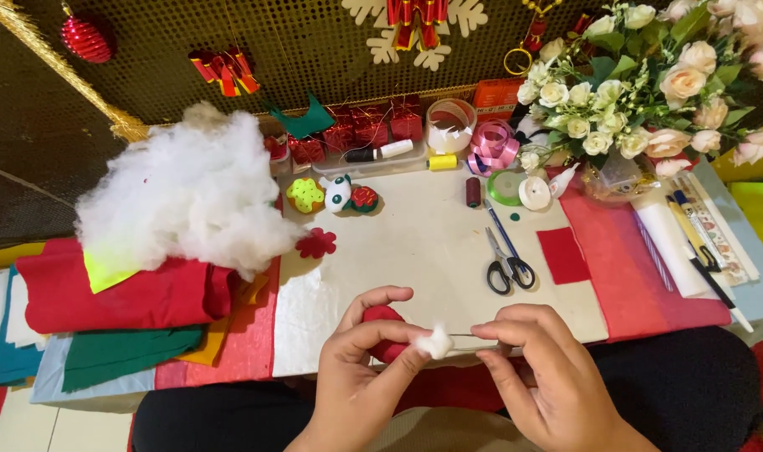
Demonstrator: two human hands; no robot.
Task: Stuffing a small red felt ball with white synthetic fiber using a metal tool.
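My left hand (358, 368) grips a small red felt piece (381, 315) at the near table edge, with a tuft of white stuffing (436, 341) sticking out at its fingertips. My right hand (540, 368) is beside it, fingers curled, its thumb and forefinger touching that white tuft. A large heap of white stuffing (185, 188) lies on the left, over a stack of folded red, green and blue felt (114, 310).
Black-handled scissors (507, 266) and a blue pen lie on the white board (423, 234). A red felt square (563, 254), thread spools, ribbon, small felt toys (335, 194), a red felt flower (316, 243), red gift boxes and a bouquet (649, 75) stand further back.
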